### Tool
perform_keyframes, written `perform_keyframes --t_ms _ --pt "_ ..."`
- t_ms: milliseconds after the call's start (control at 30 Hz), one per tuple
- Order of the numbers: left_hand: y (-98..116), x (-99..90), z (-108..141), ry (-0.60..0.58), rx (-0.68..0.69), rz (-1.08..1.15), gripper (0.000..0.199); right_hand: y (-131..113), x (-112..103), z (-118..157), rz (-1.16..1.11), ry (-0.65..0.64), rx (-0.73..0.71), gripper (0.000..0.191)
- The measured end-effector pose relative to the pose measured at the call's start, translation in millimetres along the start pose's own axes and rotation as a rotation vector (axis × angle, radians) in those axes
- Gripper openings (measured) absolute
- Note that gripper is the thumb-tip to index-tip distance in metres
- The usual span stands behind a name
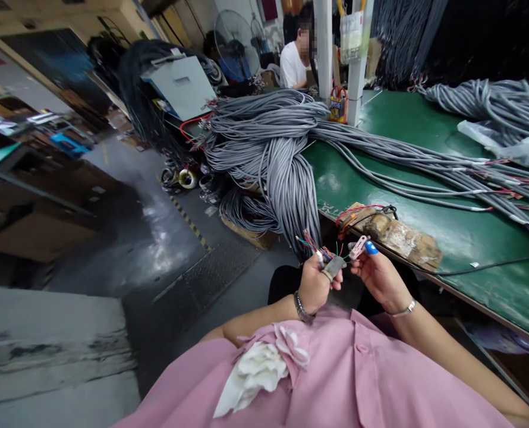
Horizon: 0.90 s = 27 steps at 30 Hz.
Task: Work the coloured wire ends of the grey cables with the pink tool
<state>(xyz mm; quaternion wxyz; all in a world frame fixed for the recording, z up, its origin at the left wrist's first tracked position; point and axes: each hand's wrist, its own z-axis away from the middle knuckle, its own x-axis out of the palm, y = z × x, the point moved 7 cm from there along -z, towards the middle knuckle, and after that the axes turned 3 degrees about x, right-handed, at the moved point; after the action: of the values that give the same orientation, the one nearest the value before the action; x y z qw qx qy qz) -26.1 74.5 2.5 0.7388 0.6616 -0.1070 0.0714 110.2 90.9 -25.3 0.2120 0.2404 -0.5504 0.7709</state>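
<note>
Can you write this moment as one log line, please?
left hand: holding coloured wires | right hand: holding small pale pink piece, wearing blue fingertip cover | grey cables: draped across green bench

Both forearms are bare and converge in front of the chest. The left forearm [260, 320] runs nearly level, while the right forearm [456, 353] slants up steeply from the lower right. The left hand [314, 285] is curled into a closed grip, its covered thumb [334, 268] laid across the top and pointing inward. The right hand [379, 280] pinches between its blue-capped thumb [371, 247] and fingers [356, 268], though their exact curl is hard to make out. The hands are near each other, apparently not touching.
</note>
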Motion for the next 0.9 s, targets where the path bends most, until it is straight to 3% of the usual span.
perform_keyframes --t_ms 133,200,333,467,567,700,800,900 --pt "0 3.3 -1 -0.015 0.025 -0.094 0.036 -13 -16 5 0.245 0.206 -0.295 0.028" --pt "0 3.4 -1 -0.023 0.035 -0.131 0.036 -14 -17 4 0.283 0.223 -0.332 0.032" --pt "0 2.5 -1 -0.027 0.034 -0.172 0.036 1 -7 -7 0.051 0.074 -0.116 0.04" --pt "-2 3.4 0 -0.044 0.03 -0.207 0.037 3 -2 -10 -0.117 0.094 -0.071 0.031" --pt "-3 2.2 2 -0.05 0.028 -0.238 0.038 4 -2 -8 -0.141 0.102 -0.056 0.029" --pt "0 -3.0 6 -0.061 0.051 -0.243 0.039 5 0 -5 -0.14 0.027 0.01 0.042" --pt "12 -10.9 6 -0.023 0.145 -0.257 0.033 3 3 -4 -0.105 -0.039 0.066 0.051" --pt "24 -17.7 2 0.035 0.273 -0.348 0.024 -2 6 -3 -0.058 -0.054 0.059 0.042"
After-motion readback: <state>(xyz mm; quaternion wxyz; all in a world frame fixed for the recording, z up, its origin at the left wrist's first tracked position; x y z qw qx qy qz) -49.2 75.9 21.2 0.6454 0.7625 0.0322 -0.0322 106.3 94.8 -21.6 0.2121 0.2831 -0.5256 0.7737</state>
